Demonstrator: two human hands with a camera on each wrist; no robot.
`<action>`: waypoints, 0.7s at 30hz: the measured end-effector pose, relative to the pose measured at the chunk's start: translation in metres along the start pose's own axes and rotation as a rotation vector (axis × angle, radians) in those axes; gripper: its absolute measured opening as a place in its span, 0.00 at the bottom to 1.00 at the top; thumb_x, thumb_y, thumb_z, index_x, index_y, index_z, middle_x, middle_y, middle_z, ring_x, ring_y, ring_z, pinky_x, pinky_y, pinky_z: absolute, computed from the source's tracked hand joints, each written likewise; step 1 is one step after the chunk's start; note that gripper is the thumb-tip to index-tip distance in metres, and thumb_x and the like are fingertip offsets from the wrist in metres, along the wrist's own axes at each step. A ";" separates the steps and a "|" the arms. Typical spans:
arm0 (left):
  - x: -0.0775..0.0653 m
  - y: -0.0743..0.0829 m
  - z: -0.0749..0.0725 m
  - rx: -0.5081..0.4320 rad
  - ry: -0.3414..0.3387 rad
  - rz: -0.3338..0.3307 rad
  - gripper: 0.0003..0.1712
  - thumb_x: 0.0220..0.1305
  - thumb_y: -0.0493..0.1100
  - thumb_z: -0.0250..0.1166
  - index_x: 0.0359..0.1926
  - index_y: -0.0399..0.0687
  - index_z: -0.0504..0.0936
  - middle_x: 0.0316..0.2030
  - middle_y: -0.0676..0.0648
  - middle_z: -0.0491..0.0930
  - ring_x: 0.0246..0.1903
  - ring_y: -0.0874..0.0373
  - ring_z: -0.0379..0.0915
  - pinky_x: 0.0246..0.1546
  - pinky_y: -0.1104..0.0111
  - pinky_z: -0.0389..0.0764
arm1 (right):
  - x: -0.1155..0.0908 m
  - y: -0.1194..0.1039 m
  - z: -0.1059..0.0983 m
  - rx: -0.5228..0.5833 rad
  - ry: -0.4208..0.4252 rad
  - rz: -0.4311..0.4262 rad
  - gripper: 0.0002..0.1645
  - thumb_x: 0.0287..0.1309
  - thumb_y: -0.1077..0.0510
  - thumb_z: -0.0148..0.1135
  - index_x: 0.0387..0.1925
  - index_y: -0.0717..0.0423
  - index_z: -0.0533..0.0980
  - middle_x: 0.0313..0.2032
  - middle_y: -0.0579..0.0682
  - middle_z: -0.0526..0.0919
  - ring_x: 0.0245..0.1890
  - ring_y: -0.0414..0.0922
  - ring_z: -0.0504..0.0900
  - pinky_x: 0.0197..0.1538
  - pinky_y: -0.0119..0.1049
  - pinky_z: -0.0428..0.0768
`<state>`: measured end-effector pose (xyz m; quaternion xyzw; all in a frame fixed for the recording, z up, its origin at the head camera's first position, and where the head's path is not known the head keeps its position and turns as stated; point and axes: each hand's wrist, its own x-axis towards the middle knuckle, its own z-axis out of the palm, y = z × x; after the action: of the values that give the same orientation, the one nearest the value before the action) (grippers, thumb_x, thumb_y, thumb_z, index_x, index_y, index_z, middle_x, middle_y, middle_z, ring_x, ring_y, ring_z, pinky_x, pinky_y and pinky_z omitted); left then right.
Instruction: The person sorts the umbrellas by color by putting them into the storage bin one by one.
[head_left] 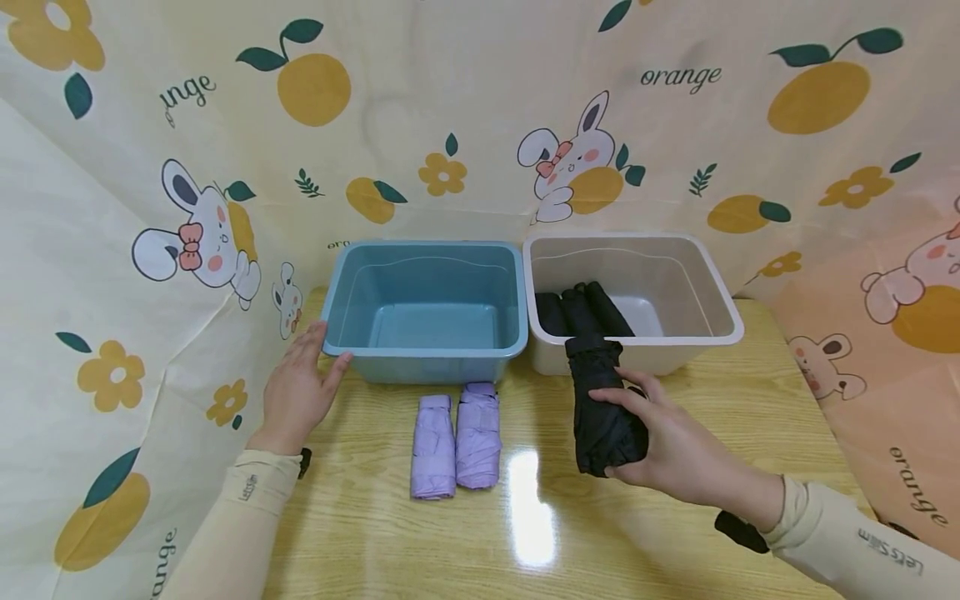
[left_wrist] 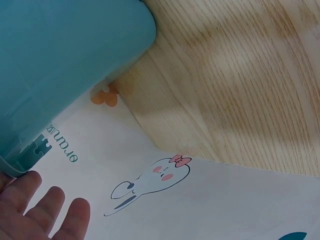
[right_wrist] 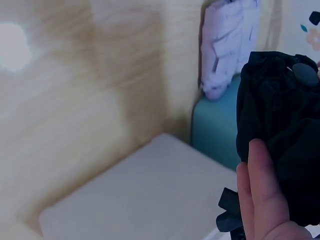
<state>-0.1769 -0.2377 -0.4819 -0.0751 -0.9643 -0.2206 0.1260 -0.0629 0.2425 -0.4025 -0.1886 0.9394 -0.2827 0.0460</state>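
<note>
My right hand (head_left: 678, 437) grips a black folded umbrella (head_left: 600, 408) by its lower part, thumb beneath and fingers over its side. The umbrella's far end overlaps the front rim of the beige bin (head_left: 705, 340) in the head view. In the right wrist view, the black umbrella (right_wrist: 285, 115) has a round dark end piece. Inside the beige bin lie three black rolled umbrellas (head_left: 579, 310). My left hand (head_left: 298, 387) rests at the left front corner of the blue bin (head_left: 427, 367), its fingers extended along the rim; the fingertips (left_wrist: 30, 182) show beside it in the left wrist view.
Two purple folded umbrellas (head_left: 455, 442) lie side by side on the wooden table (head_left: 375, 542), in front of the blue bin. The bins stand next to each other against a patterned cloth (head_left: 465, 100) that also rises at both sides.
</note>
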 end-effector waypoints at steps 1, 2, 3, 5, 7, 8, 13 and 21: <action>0.000 0.000 0.000 0.000 0.000 0.000 0.40 0.74 0.59 0.56 0.73 0.34 0.62 0.71 0.35 0.63 0.68 0.36 0.59 0.64 0.42 0.65 | 0.000 0.000 -0.004 -0.005 0.002 -0.002 0.54 0.34 0.53 0.87 0.67 0.40 0.70 0.70 0.62 0.55 0.55 0.66 0.74 0.45 0.52 0.81; 0.000 0.001 0.000 -0.001 -0.001 -0.001 0.40 0.74 0.59 0.56 0.73 0.34 0.62 0.71 0.35 0.63 0.68 0.36 0.59 0.64 0.42 0.65 | 0.001 -0.001 -0.009 -0.011 0.004 -0.005 0.54 0.35 0.53 0.87 0.67 0.40 0.70 0.70 0.62 0.55 0.55 0.66 0.74 0.46 0.53 0.81; 0.000 0.001 -0.001 0.001 -0.002 -0.001 0.40 0.74 0.59 0.56 0.73 0.34 0.62 0.70 0.35 0.63 0.68 0.36 0.59 0.64 0.42 0.65 | 0.002 -0.001 -0.013 -0.016 0.007 -0.009 0.54 0.35 0.53 0.87 0.67 0.41 0.70 0.71 0.62 0.55 0.57 0.67 0.72 0.47 0.55 0.81; 0.000 0.001 -0.001 0.001 -0.003 -0.003 0.41 0.74 0.59 0.56 0.73 0.34 0.62 0.71 0.35 0.63 0.68 0.36 0.59 0.64 0.42 0.64 | 0.003 -0.001 -0.021 -0.025 0.016 -0.019 0.54 0.35 0.53 0.87 0.67 0.42 0.70 0.71 0.63 0.55 0.59 0.68 0.70 0.48 0.57 0.80; 0.000 0.001 0.000 0.003 -0.004 -0.005 0.41 0.74 0.59 0.56 0.73 0.34 0.61 0.71 0.35 0.63 0.68 0.36 0.59 0.64 0.42 0.64 | 0.006 -0.001 -0.030 -0.033 0.025 -0.028 0.54 0.35 0.53 0.86 0.67 0.42 0.70 0.71 0.63 0.54 0.59 0.69 0.68 0.48 0.58 0.80; 0.000 0.000 0.000 0.002 -0.003 -0.005 0.41 0.74 0.59 0.56 0.73 0.34 0.61 0.71 0.35 0.63 0.68 0.36 0.59 0.64 0.42 0.64 | 0.007 -0.001 -0.034 -0.037 0.030 -0.034 0.54 0.35 0.53 0.86 0.67 0.43 0.70 0.71 0.63 0.54 0.59 0.69 0.68 0.48 0.58 0.80; 0.000 -0.002 0.000 0.007 0.011 0.010 0.41 0.74 0.59 0.56 0.73 0.33 0.62 0.70 0.35 0.64 0.68 0.36 0.60 0.64 0.43 0.65 | 0.016 0.004 -0.053 -0.065 0.060 -0.062 0.54 0.34 0.56 0.87 0.66 0.44 0.70 0.71 0.64 0.54 0.59 0.70 0.68 0.45 0.58 0.80; 0.000 -0.003 0.001 0.012 0.008 0.012 0.41 0.74 0.60 0.56 0.74 0.35 0.61 0.70 0.36 0.64 0.68 0.37 0.60 0.62 0.43 0.67 | 0.032 0.016 -0.084 -0.154 0.080 -0.055 0.54 0.33 0.58 0.86 0.66 0.47 0.71 0.71 0.66 0.54 0.60 0.73 0.64 0.45 0.65 0.77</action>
<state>-0.1778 -0.2399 -0.4842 -0.0793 -0.9646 -0.2144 0.1315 -0.1143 0.2858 -0.3408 -0.2059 0.9539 -0.2181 -0.0139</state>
